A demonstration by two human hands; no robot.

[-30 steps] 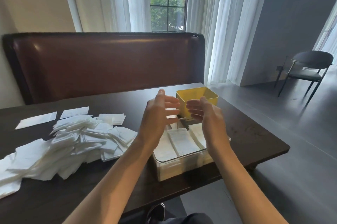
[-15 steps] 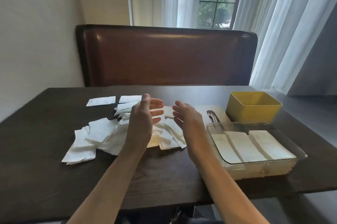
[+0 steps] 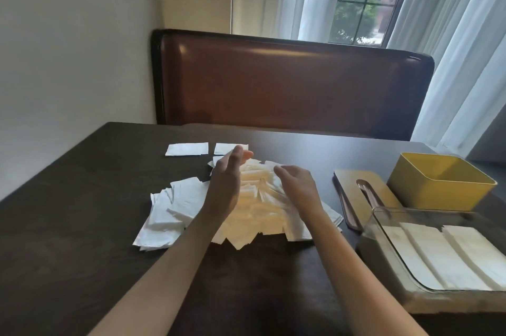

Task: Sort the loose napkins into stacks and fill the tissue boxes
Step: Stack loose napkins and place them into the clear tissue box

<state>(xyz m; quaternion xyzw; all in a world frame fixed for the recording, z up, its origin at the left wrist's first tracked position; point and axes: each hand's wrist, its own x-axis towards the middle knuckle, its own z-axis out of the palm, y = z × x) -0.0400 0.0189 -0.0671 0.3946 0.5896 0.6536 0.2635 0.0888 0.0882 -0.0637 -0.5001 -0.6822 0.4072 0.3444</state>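
Note:
A loose heap of white napkins lies spread on the dark table. My left hand is over the heap's left side with straight fingers, holding nothing. My right hand hovers over the heap's right side, fingers relaxed and pointing left, also empty. Two single napkins lie flat beyond the heap. At the right a clear box holds three neat rows of stacked napkins. Behind it stands an empty yellow box.
A flat lid with a slot lies between the heap and the yellow box. A brown padded bench back rises behind the table. A wall is at the left, curtains and a window at the back right.
Both hands have moved left from over the clear box to the napkin heap and come down close over it. My view has swung left and down.

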